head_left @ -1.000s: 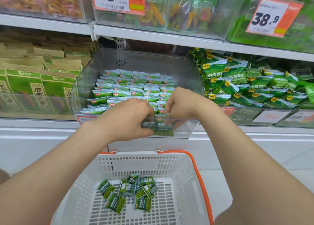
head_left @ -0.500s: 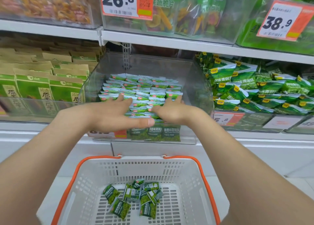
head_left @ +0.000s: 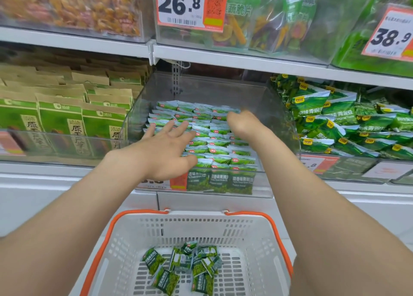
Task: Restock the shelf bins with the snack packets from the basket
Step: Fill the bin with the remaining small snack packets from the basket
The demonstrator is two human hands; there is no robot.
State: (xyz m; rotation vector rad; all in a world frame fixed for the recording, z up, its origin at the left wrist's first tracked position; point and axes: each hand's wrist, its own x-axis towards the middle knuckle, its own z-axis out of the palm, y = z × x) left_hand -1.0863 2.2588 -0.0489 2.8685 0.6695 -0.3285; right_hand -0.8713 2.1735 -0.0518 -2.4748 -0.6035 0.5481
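Observation:
A clear shelf bin [head_left: 201,87] at centre holds rows of small green snack packets [head_left: 218,149] standing on edge. My left hand [head_left: 163,148] lies flat with spread, straight fingers on the packets at the bin's left side. My right hand [head_left: 243,123] reaches deeper on the right. It is blurred, and its fingers point away and down onto the back rows. Neither hand holds a packet. Below, the white basket with an orange rim [head_left: 196,216] holds several loose green packets [head_left: 181,264] on its floor.
Brown-and-green paper bags [head_left: 60,119] fill the bin on the left, and larger green pea bags [head_left: 335,121] fill the bin on the right. A shelf [head_left: 245,60] with more bins and price tags [head_left: 190,5] hangs close above.
Both hands have moved from the bin's front edge deeper over the packet rows, the right hand furthest back. The left hand went from pinching packets at the front to lying flat.

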